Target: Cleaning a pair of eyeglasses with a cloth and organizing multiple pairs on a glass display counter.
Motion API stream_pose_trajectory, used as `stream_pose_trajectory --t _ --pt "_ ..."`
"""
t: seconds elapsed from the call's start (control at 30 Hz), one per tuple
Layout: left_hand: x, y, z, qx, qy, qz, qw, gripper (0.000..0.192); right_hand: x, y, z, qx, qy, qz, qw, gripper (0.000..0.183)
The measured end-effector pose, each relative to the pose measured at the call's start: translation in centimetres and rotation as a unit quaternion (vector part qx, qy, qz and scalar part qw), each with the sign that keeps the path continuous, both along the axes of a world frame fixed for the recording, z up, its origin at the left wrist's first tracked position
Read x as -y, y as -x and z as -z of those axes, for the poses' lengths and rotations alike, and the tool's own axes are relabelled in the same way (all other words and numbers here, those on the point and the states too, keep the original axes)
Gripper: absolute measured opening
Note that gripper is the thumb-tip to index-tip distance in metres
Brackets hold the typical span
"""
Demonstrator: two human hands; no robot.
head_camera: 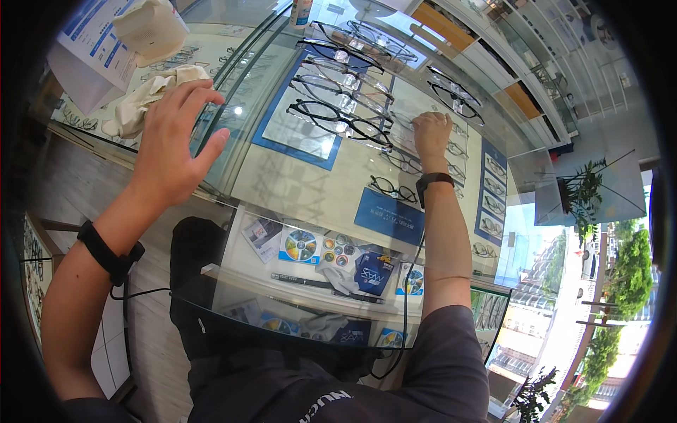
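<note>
My left hand is raised with fingers apart, beside and partly in front of a crumpled cream cloth on the glass display counter. It wears a black wristband. My right hand has curled fingers over the counter, beside a faint clear-framed pair of glasses; whether it grips them is unclear. Between the hands, several eyeglasses rest in a row on a clear stand, the nearest a black-framed pair. To the right of the stand are dark eyeglasses. Another black pair lies by a blue card.
A white dispenser-like object and a folded printed sign stand at upper left. A small bottle is at the far edge. Below the glass are a pen, leaflets and eyeglasses. A black cable hangs over the counter's front edge.
</note>
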State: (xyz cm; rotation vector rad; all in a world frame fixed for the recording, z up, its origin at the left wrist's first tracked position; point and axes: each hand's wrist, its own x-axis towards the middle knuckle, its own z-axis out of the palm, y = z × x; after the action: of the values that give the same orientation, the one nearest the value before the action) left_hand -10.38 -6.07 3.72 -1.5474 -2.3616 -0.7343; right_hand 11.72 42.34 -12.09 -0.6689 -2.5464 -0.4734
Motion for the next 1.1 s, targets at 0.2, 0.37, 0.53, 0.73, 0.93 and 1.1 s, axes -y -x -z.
stream_pose_trajectory --t 0.2,0.37,0.53,0.73,0.93,1.1 --pt "0.0 0.0 -0.1 0.0 0.002 0.001 1.0 0.038 0.2 0.0 -0.4 0.026 -0.005 0.015 1.0 0.014" --pt "-0.1 -0.1 -0.1 -0.001 0.001 0.001 1.0 0.038 1.0 -0.1 -1.2 -0.017 -0.035 0.036 0.999 0.02" --pt "-0.1 0.1 0.2 -0.001 -0.005 0.004 1.0 0.038 3.5 1.8 -3.7 -0.088 0.002 0.0 0.996 0.028" --pt "0.5 0.7 1.0 -0.01 -0.011 -0.005 1.0 0.036 13.0 5.0 -4.7 -0.074 0.107 -0.187 0.974 0.03" --pt "-0.1 0.6 1.1 -0.006 -0.02 0.001 1.0 0.035 21.8 5.3 -3.6 -0.019 0.122 -0.355 0.927 0.019" --pt "-0.4 0.5 1.2 -0.013 -0.031 0.012 0.999 0.034 29.1 1.7 -5.6 0.125 0.203 -0.358 0.903 0.009"
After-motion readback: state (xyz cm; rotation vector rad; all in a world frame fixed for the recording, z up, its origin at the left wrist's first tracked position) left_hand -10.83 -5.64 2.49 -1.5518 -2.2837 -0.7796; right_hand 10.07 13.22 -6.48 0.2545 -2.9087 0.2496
